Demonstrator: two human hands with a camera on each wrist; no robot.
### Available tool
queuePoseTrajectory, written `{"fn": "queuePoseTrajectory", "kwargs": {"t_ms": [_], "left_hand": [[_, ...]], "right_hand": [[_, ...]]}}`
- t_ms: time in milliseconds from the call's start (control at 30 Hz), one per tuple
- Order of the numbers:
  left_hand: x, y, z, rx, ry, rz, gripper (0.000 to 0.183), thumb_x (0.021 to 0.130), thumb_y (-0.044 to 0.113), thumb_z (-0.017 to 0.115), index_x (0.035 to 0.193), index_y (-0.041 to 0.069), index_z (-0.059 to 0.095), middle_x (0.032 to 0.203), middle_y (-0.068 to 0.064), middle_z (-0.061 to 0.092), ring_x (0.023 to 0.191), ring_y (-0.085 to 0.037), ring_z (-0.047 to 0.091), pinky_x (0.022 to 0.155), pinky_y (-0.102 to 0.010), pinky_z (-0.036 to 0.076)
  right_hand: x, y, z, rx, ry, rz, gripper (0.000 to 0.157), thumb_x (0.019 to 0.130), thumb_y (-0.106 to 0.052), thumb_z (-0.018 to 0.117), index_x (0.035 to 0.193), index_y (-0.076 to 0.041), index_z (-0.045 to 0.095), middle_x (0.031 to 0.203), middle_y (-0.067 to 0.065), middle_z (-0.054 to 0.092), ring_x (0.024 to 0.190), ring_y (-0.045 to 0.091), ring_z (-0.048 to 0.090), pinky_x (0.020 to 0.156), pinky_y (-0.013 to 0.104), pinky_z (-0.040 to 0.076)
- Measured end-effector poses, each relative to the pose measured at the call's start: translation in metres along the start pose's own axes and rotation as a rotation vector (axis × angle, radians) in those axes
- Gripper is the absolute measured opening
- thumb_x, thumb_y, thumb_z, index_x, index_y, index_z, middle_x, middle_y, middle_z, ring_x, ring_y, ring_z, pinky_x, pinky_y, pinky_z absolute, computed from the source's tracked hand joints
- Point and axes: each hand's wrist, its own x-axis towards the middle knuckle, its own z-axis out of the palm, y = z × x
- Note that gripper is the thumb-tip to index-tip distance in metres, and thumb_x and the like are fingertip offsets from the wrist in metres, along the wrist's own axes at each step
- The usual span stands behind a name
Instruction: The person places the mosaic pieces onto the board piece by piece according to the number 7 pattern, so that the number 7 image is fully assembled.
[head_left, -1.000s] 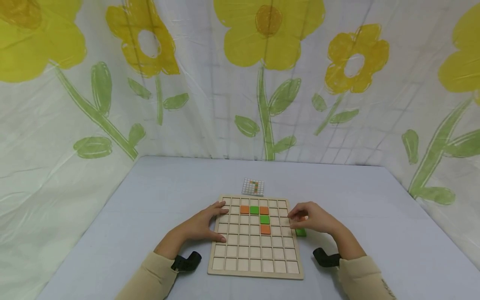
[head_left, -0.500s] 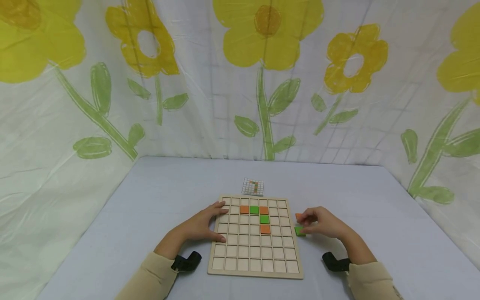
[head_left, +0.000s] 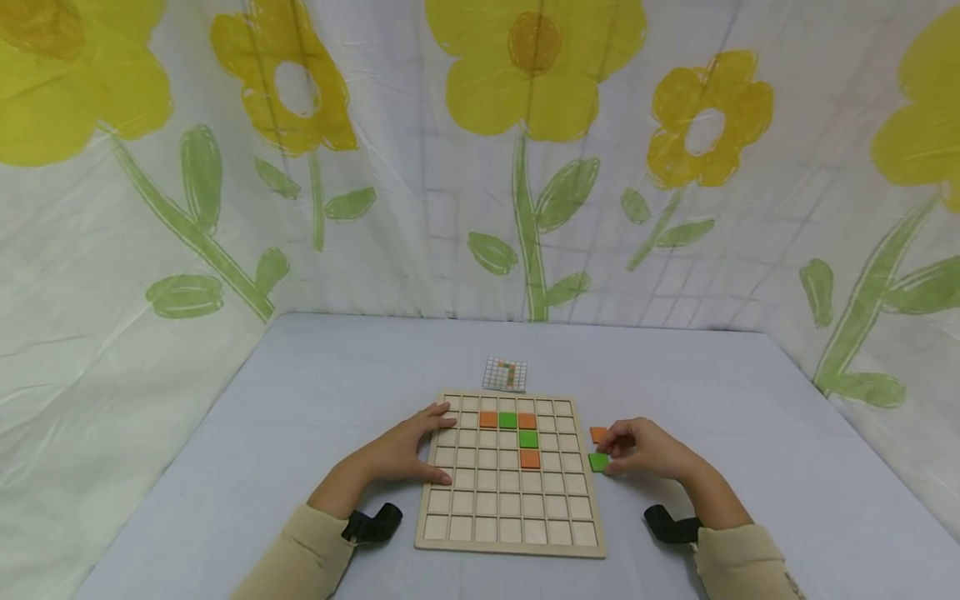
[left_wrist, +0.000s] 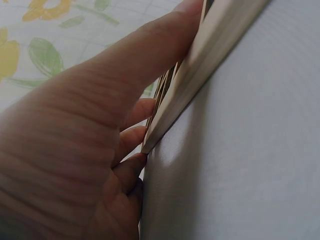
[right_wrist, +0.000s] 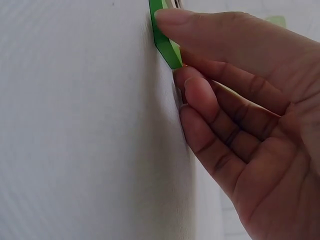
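Note:
A wooden grid board (head_left: 510, 551) lies flat on the table, with orange and green square tiles set in some of its cells. My left hand (head_left: 393, 447) rests on the board's left edge, its thumb and fingers spread apart. In the left wrist view the thumb (left_wrist: 165, 40) lies over the frame and fingertips touch the rim. Right of the board, my right hand (head_left: 648, 450) is at a loose green tile (head_left: 597, 462), pinching it at its edge between thumb and curled fingers. A loose orange tile (head_left: 597, 434) lies just behind it, partly hidden by the fingers.
A small printed pattern card (head_left: 506, 374) lies behind the board's far edge. The pale table (head_left: 360, 358) ends at a curtain (head_left: 420, 250) with yellow flowers. Black wrist mounts (head_left: 372, 525) sit on both forearms.
My right hand has moved from the board's right edge out to the right and slightly nearer, down to the green tile. The orange tile has come into sight. The left hand stays put.

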Motion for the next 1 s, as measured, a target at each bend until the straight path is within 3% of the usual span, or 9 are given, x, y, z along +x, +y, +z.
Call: {"fn": "queuePoseTrajectory", "kwargs": {"t_ms": [1000], "left_hand": [[-0.0009,0.0013,-0.0011,0.001,-0.005,-0.006,0.087,0.067,0.046,0.08,0.138,0.012,0.045,0.156,-0.005,0.021,0.145,-0.03,0.012,0.113,-0.055,0.021]], "right_hand": [[0.0023,-0.0043,-0.0026,-0.121,0.001,-0.021,0.022,0.071,-0.013,0.079,0.087,-0.005,0.065,0.083,0.002,0.064,0.071,0.003,0.054,0.063,0.019,0.049]]}}
